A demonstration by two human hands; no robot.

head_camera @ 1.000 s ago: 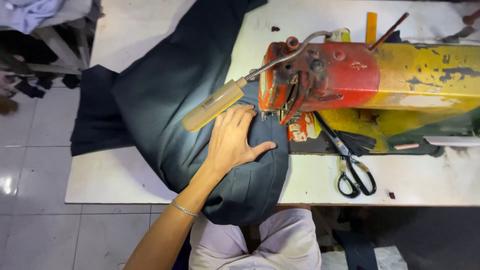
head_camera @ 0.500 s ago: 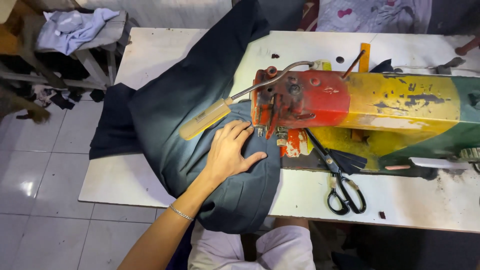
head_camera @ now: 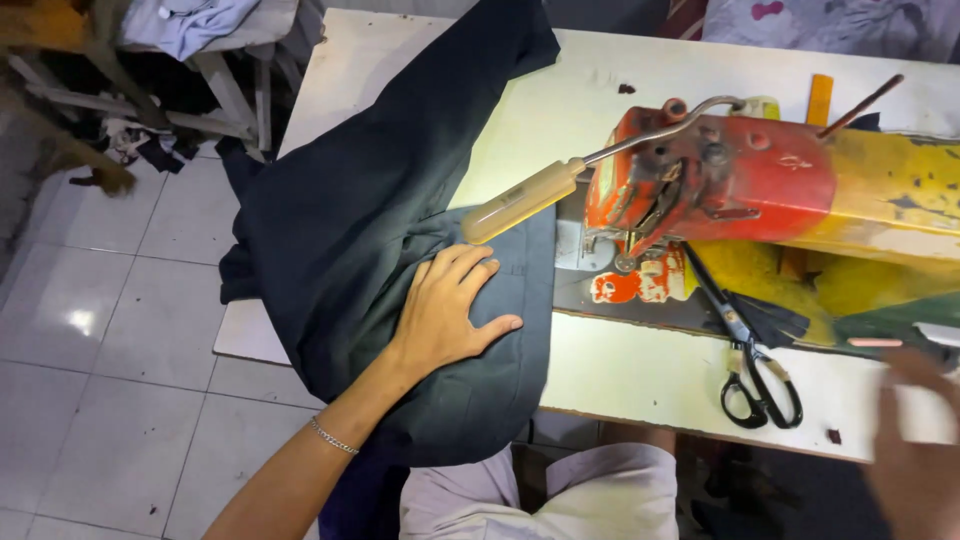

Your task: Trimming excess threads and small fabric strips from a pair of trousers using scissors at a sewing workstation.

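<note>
A dark navy cloth lies across the white table and drapes over its front edge. My left hand rests flat on the cloth with fingers spread, just left of the needle area of a red and yellow sewing machine. A long wooden-handled lever sticks out from the machine above my fingers. My right hand shows blurred at the lower right corner, near the table's front edge, holding nothing that I can see.
Black-handled scissors lie on the table right of the machine's base. A wooden rack with pale clothes stands at the upper left over a tiled floor. My pale trousers show below the table.
The view has shifted so the machine sits further right. My left hand stays flat on the cloth. My right hand has come into view at the lower right.
</note>
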